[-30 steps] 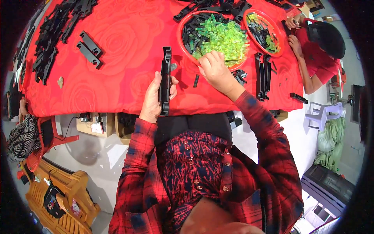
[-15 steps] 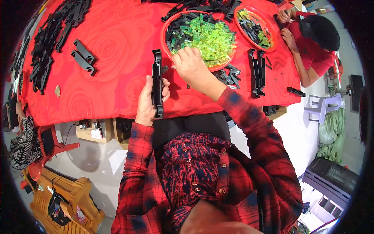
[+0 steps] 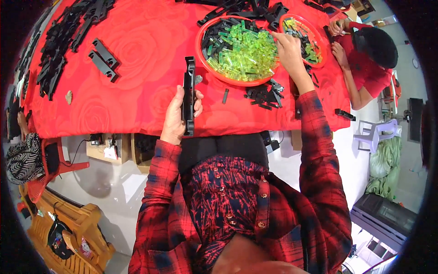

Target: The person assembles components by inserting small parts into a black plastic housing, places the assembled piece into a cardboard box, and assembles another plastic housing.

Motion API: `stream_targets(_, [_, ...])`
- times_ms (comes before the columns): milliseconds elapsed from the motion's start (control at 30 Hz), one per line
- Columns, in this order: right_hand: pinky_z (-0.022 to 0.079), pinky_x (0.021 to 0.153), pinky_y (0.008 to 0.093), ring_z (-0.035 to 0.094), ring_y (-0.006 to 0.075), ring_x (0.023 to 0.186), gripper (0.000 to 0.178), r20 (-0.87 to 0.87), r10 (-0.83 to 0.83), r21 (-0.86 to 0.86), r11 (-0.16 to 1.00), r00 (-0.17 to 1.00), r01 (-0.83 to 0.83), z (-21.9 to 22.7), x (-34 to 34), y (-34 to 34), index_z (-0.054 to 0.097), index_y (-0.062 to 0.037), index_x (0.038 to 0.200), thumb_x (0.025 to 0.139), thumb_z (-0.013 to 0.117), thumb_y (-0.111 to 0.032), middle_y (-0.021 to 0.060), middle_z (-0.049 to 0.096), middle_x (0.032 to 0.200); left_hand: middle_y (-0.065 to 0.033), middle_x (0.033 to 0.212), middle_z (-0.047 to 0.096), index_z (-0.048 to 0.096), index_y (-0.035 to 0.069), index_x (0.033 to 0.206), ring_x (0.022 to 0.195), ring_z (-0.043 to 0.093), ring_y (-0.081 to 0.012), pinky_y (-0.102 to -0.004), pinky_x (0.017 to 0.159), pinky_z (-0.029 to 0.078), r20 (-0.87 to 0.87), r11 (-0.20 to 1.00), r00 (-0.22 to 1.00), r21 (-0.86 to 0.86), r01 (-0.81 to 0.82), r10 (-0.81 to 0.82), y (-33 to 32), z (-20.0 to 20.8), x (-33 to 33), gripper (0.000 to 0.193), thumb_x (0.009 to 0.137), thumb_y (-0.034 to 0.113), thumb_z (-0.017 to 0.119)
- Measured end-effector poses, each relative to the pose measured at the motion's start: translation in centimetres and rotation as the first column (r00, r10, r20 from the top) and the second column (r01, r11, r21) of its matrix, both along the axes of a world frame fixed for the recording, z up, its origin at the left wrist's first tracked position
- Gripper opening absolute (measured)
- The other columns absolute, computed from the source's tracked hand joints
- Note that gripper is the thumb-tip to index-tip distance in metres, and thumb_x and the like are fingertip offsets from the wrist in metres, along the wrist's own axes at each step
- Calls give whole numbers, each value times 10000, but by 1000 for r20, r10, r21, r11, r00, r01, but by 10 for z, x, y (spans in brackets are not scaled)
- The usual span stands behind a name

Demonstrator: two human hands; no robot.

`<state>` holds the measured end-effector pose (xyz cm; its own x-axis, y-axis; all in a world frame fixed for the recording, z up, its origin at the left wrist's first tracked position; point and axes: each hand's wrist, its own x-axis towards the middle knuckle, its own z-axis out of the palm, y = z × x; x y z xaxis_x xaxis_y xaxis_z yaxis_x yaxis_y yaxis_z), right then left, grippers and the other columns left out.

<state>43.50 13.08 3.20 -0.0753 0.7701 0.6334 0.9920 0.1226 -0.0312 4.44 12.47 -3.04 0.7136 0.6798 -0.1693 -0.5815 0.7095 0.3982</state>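
Note:
Upright in my left hand (image 3: 174, 116) is a long black plastic channel piece (image 3: 189, 91) with notched ends; my fingers are closed round its lower half. A small grey bit (image 3: 198, 79) shows right beside it. My right hand (image 3: 290, 49) is raised at the right rim of a red basin (image 3: 199, 50), its fingers stretched toward the upper left and apart, with nothing visible in them. Many clear yellow-green strips (image 3: 248, 52) fill this basin, with small black pieces (image 3: 213, 34) along its left side. On the cloth before it lies a short dark strip (image 3: 226, 96).
Behind my right hand stands a second red basin (image 3: 324, 43) of mixed pieces. Black parts (image 3: 269, 93) lie in front of the big basin; two channel pieces (image 3: 102, 60) and a long pile (image 3: 57, 59) lie left. At the right a co-worker (image 3: 372, 59) leans on the table.
My right hand has moved right, from the big basin's near left edge to its right rim. The left hand still holds the channel piece. The view has shifted slightly.

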Motion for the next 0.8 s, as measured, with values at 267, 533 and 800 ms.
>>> stream_targets(267, [451, 835, 422, 604, 316, 922, 199, -35, -13, -134, 991, 999, 9, -6, -16, 0, 684, -46, 1067, 878, 648, -97, 122, 676, 968, -97, 947, 619, 426, -13, 1400, 668, 515, -135, -266, 561, 448, -75, 999, 996, 25, -49, 50, -4, 7, 1, 624, 1029, 489, 444])
stream_targets(533, [437, 828, 445, 571, 339, 916, 84, -56, -2, -131, 991, 998, -5, -10, -20, 8, 653, -61, 939, 858, 646, -83, 121, 637, 920, -90, 914, 615, 563, -28, 1130, 652, 520, -139, -269, 555, 446, -68, 998, 997, 49, -36, 39, 0, 0, -1, 572, 1016, 521, 452])
stream_targets(800, [397, 805, 463, 551, 327, 943, 120, 39, -82, -136, 987, 996, 87, 12, -45, -14, 564, -74, 1003, 889, 602, -73, 99, 594, 973, -91, 927, 628, 447, 16, 1387, 645, 534, -133, -272, 534, 447, -81, 997, 995, 51, -57, 62, -4, -3, -1, 583, 1029, 476, 457])
